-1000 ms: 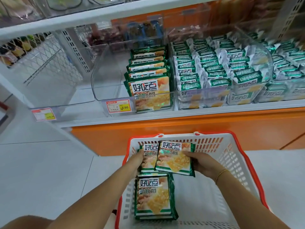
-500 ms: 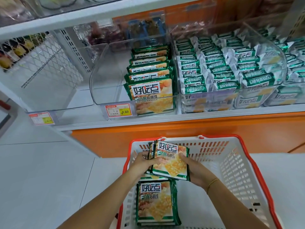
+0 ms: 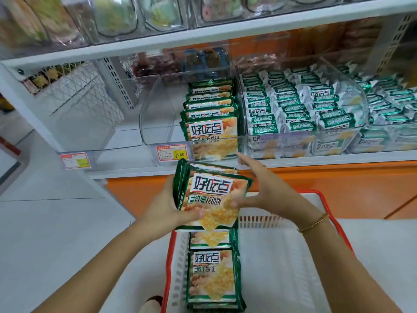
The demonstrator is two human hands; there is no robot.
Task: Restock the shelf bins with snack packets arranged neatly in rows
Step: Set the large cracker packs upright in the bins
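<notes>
**A:** What are the hands doing?

**B:** The left hand [image 3: 167, 208] is gripping a small stack of snack packets [image 3: 212, 193] by its left edge, with the thumb curling across the front near the bottom. The right hand [image 3: 264, 190] is lying against the stack's right edge, fingers straight and spread, thumb touching the front. A gold bracelet [image 3: 313, 223] is sitting on that wrist.

**A:** And where is the stack hanging?

**B:** It is being held, slightly tilted, above the far left part of the red-rimmed basket [image 3: 325, 199], just below the shelf front.

**A:** What is lying around it?

**B:** More matching packets, the basket packets [image 3: 213, 274], are lying flat in piles along the basket's left side. Up on the shelf, a clear bin [image 3: 158, 114] is holding a row of the same packets [image 3: 212, 123], standing upright along its right wall. A price tag [image 3: 172, 152] is showing on its front. The neighbouring bin [image 3: 338, 141] on the right is carrying rows of smaller green-and-silver packets [image 3: 304, 109].
</notes>
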